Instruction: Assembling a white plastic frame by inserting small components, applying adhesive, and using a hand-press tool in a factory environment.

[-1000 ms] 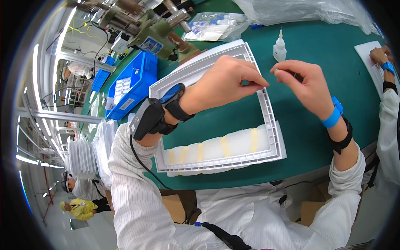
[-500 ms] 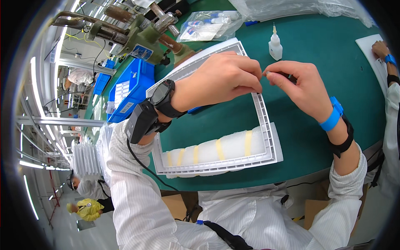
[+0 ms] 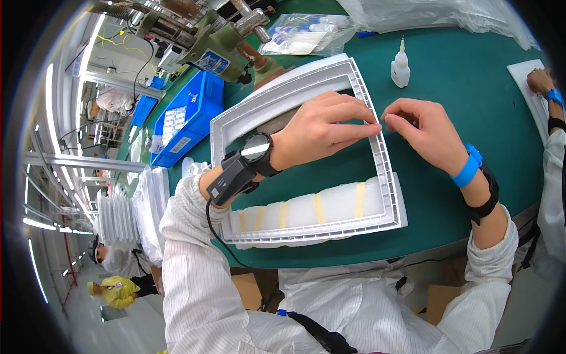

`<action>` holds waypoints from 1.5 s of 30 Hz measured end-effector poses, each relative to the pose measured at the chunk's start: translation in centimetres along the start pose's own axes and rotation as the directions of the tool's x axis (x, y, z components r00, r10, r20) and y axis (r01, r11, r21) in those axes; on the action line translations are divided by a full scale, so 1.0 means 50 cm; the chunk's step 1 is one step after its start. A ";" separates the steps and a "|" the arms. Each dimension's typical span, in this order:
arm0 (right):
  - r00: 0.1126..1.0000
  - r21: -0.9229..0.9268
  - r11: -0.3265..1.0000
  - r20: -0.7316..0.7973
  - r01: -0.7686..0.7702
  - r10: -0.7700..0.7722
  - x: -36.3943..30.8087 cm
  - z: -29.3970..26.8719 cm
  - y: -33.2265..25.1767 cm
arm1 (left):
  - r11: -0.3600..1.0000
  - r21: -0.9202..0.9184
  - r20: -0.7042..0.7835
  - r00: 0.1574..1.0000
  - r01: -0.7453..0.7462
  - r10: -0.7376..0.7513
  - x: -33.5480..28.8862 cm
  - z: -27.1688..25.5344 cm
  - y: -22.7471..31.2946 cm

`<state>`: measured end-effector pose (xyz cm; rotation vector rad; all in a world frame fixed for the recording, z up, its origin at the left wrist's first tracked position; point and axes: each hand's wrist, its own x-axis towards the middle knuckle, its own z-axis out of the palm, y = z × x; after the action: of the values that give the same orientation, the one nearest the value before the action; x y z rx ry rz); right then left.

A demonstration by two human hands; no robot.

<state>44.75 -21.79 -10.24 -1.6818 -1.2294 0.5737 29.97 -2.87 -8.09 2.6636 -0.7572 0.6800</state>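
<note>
A white rectangular plastic frame (image 3: pixel 384 168) with ribbed edges lies on the green tabletop. Over its right side is my left hand (image 3: pixel 330 127), with thumb and fingertips pressed together at the rim. Whatever they pinch, if anything, is too small to make out. My right hand (image 3: pixel 421 127) hovers just outside that same side, thumb against curled fingers. Its fingertips hide any small thing between them. Beyond the right hand stands a white dropper bottle (image 3: pixel 400 69) with a needle tip. White foam padding (image 3: pixel 300 211) with yellow strips runs along the frame's near side.
A green metal press (image 3: pixel 218 50) stands at the back left, beside a blue bin (image 3: pixel 203 103) holding white labels. Behind the frame lies a clear bag (image 3: pixel 309 32) of bottles. Plastic sheeting (image 3: pixel 436 15) covers the far edge. Another person's hand (image 3: pixel 539 81) rests on a white panel at right.
My fingertips, nearly touching before, have drawn slightly apart. The left fingers have straightened and come down toward the frame's right rim. The whole view has shifted a little.
</note>
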 end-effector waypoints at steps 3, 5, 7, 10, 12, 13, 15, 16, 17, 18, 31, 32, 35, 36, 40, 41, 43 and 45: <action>0.986 0.359 0.918 0.072 -0.167 0.151 -0.002 0.000 -0.011 | 1.000 -0.004 -0.083 0.996 0.014 -0.014 -0.009 0.016 0.005; 0.974 0.409 0.884 0.095 -0.226 0.205 -0.005 -0.009 -0.024 | 1.000 -0.019 -0.112 0.994 0.013 -0.015 -0.011 0.023 0.007; 0.959 0.458 0.842 0.123 -0.285 0.257 -0.007 -0.013 -0.025 | 0.999 -0.034 -0.137 0.990 0.015 -0.019 -0.008 0.029 0.004; 0.935 0.430 0.831 0.187 -0.354 0.301 -0.011 -0.011 -0.021 | 0.999 -0.050 -0.159 0.987 0.004 -0.012 -0.005 0.035 0.000; 0.936 0.512 0.783 0.194 -0.353 0.295 -0.009 -0.009 -0.029 | 0.997 -0.072 -0.166 0.986 0.000 -0.012 -0.009 0.033 0.000; 0.936 0.509 0.785 0.202 -0.352 0.289 -0.007 -0.007 -0.030 | 0.998 -0.065 -0.169 0.985 0.008 -0.019 -0.012 0.032 -0.001; 0.933 0.524 0.773 0.221 -0.358 0.282 -0.002 -0.008 -0.031 | 0.997 -0.073 -0.167 0.986 -0.019 0.007 -0.018 0.029 -0.003; 0.936 0.516 0.782 0.232 -0.350 0.265 -0.002 -0.006 -0.033 | 0.998 -0.059 -0.161 0.987 -0.003 -0.007 -0.022 0.030 0.002; 0.934 0.499 0.790 0.222 -0.356 0.281 -0.002 -0.003 -0.033 | 0.999 -0.044 -0.156 0.988 0.010 -0.017 -0.023 0.027 0.008; 0.932 0.478 0.800 0.202 -0.363 0.302 -0.003 -0.002 -0.031 | 0.999 -0.034 -0.156 0.987 0.014 -0.019 -0.019 0.024 0.012; 0.993 -0.615 0.787 -0.119 -0.058 -0.019 -0.005 0.030 -0.020 | 0.667 0.430 0.247 0.632 0.608 -0.735 -0.165 -0.081 0.070; 0.983 -0.616 0.787 -0.163 -0.035 -0.083 -0.006 0.024 -0.029 | 0.675 0.440 0.299 0.612 0.592 -0.732 -0.162 -0.088 0.066; 0.977 -0.441 0.897 -0.203 -0.030 -0.067 -0.023 0.010 -0.095 | 0.656 0.197 0.138 0.641 0.729 -0.755 -0.154 -0.135 0.096; 0.983 -0.223 0.973 -0.183 -0.062 0.021 -0.029 0.014 -0.129 | 0.606 -0.024 0.094 0.605 0.795 -0.790 -0.147 -0.159 0.118; 0.963 0.398 0.886 0.218 -0.237 0.159 -0.024 0.118 -0.258 | 0.650 -0.288 -0.073 0.661 0.703 -0.747 -0.152 -0.175 0.202; 0.950 0.433 0.863 0.274 -0.260 0.148 -0.014 0.146 -0.266 | 0.690 -0.254 -0.119 0.686 0.678 -0.718 -0.156 -0.168 0.213; 0.920 0.496 0.800 0.355 -0.337 0.168 0.003 0.182 -0.265 | 0.719 -0.187 -0.175 0.698 0.669 -0.695 -0.160 -0.157 0.224; 0.899 0.517 0.756 0.383 -0.400 0.213 0.020 0.197 -0.274 | 0.732 -0.158 -0.206 0.702 0.663 -0.681 -0.184 -0.161 0.231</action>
<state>30.90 -16.09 -2.43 -1.2835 -0.8349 1.3202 13.76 -5.37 -4.30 2.4415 0.2797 0.7270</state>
